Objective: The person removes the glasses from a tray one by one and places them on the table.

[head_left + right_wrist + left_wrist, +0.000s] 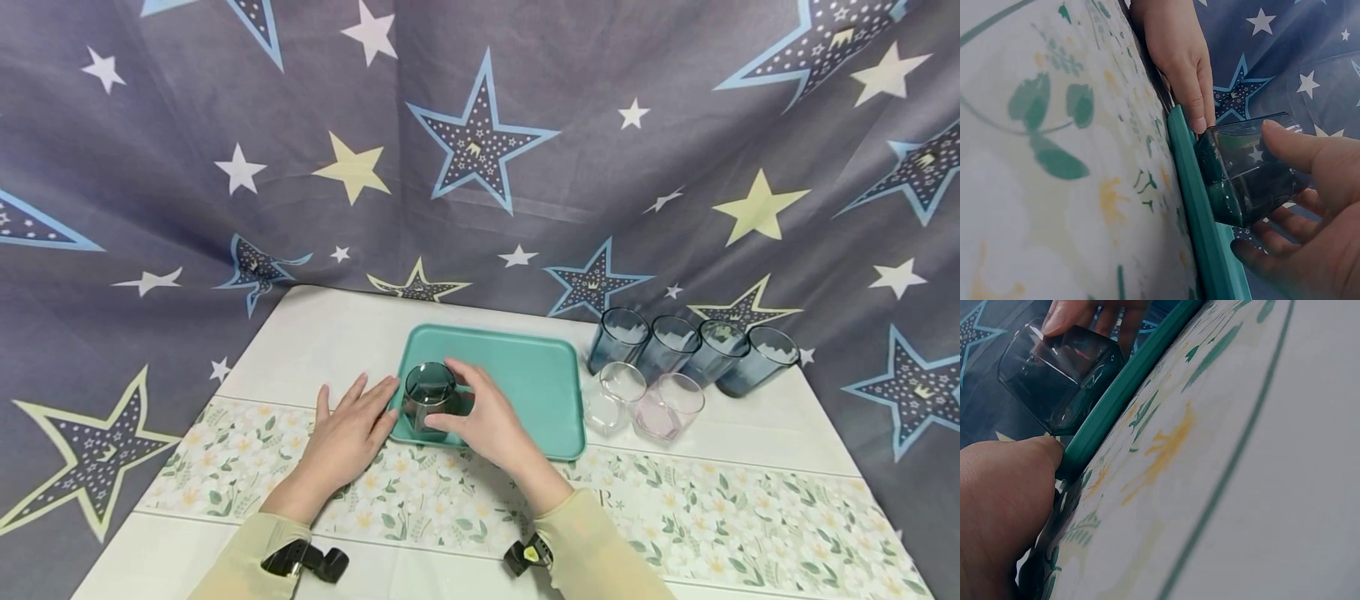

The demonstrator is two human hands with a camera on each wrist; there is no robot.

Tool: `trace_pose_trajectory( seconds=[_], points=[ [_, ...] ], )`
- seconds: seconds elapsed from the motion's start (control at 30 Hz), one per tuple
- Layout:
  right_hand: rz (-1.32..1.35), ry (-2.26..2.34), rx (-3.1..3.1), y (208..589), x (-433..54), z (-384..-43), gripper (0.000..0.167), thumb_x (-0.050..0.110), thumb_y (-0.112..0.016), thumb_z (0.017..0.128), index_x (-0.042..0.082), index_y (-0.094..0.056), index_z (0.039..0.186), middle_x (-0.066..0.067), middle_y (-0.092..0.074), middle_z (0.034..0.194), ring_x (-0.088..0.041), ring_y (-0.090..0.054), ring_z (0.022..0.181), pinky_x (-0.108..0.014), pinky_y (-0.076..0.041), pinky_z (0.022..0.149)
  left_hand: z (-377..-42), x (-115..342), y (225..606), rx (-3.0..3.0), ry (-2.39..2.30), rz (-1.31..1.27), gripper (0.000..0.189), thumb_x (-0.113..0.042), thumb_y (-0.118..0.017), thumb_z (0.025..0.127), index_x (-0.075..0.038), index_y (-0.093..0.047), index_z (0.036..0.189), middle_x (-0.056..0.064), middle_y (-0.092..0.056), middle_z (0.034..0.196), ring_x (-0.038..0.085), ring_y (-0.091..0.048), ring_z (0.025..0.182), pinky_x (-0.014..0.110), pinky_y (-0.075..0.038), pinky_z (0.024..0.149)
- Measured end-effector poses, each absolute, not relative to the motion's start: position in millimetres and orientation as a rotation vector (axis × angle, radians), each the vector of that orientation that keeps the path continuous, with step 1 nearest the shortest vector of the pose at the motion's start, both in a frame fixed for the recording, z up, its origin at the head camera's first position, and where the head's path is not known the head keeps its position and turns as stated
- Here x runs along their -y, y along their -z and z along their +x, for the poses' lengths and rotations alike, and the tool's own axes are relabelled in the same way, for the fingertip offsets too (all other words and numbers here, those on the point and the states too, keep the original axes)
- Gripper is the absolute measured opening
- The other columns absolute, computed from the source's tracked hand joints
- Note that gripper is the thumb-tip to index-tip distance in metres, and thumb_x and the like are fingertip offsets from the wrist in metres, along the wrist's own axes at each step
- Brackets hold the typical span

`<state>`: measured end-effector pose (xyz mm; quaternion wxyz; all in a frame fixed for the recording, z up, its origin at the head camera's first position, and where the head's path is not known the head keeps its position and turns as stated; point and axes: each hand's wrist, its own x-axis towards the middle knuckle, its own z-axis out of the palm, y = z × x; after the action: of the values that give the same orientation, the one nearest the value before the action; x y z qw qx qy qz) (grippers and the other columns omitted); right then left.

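A dark, see-through glass [431, 392] with a faceted body stands upright at the left front corner of a green tray [517, 375]. My right hand [483, 417] holds it from the right, the thumb on its near side and the fingers round its far side; the right wrist view shows the thumb near the rim of the glass [1250, 172]. Along the tray's left edge lies my left hand [348, 433], its fingers extended and the fingertips at the rim. In the left wrist view, this hand [1007, 487] appears beside the tray's corner.
Right of the tray stand two clear glasses, one colourless [611, 396] and one pinkish [667, 408]. Behind them is a row of several blue glasses [675, 346]. A floral strip [450, 500] crosses the white table, and a star-patterned curtain [300, 100] hangs behind.
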<state>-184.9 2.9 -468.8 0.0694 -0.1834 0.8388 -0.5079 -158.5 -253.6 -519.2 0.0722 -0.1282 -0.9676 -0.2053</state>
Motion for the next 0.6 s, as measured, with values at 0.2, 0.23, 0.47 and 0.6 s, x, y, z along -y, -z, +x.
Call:
trace_pose_trajectory(
  seconds=[0.2, 0.23, 0.47, 0.6],
  points=[
    [-0.534, 1.527, -2.51, 473.1, -1.1, -183.9, 0.091, 0.033, -0.092, 0.095, 0.02, -0.044, 0.171, -0.006, -0.054, 0.16, -0.025, -0.057, 0.143, -0.043, -0.05, 0.117, -158.5, 253.6, 520.7, 2.912, 0.628, -0.379, 0.056, -0.039, -0.053, 0.118, -0.017, -0.048, 0.17, 0.004, -0.05, 0.17, 0.041, -0.032, 0.164, 0.08, 0.001, 0.125],
    [-0.535, 1.529, -2.508, 473.7, -0.9, -183.9, 0.091, 0.033, -0.092, 0.095, 0.02, -0.044, 0.171, -0.006, -0.053, 0.16, -0.025, -0.057, 0.144, -0.044, -0.05, 0.117, -158.5, 253.6, 520.9, 2.913, 0.627, -0.378, 0.056, -0.039, -0.053, 0.118, -0.017, -0.048, 0.17, 0.004, -0.05, 0.17, 0.041, -0.032, 0.164, 0.08, 0.001, 0.125],
    [-0.542, 1.485, -2.543, 475.6, 1.9, -182.7, 0.091, 0.035, -0.093, 0.094, 0.023, -0.044, 0.17, -0.005, -0.051, 0.163, -0.025, -0.054, 0.147, -0.05, -0.05, 0.117, -158.9, 253.8, 520.5, 2.911, 0.611, -0.388, 0.057, -0.039, -0.054, 0.118, -0.017, -0.048, 0.17, 0.004, -0.05, 0.17, 0.041, -0.032, 0.163, 0.08, 0.0, 0.125],
    [-0.552, 1.504, -2.537, 475.2, 2.7, -182.4, 0.091, 0.034, -0.094, 0.093, 0.021, -0.045, 0.169, -0.004, -0.055, 0.16, -0.024, -0.055, 0.145, -0.05, -0.048, 0.118, -159.0, 253.8, 520.0, 2.908, 0.604, -0.392, 0.057, -0.039, -0.054, 0.118, -0.017, -0.048, 0.17, 0.005, -0.05, 0.17, 0.042, -0.032, 0.163, 0.081, 0.0, 0.125]
  ],
)
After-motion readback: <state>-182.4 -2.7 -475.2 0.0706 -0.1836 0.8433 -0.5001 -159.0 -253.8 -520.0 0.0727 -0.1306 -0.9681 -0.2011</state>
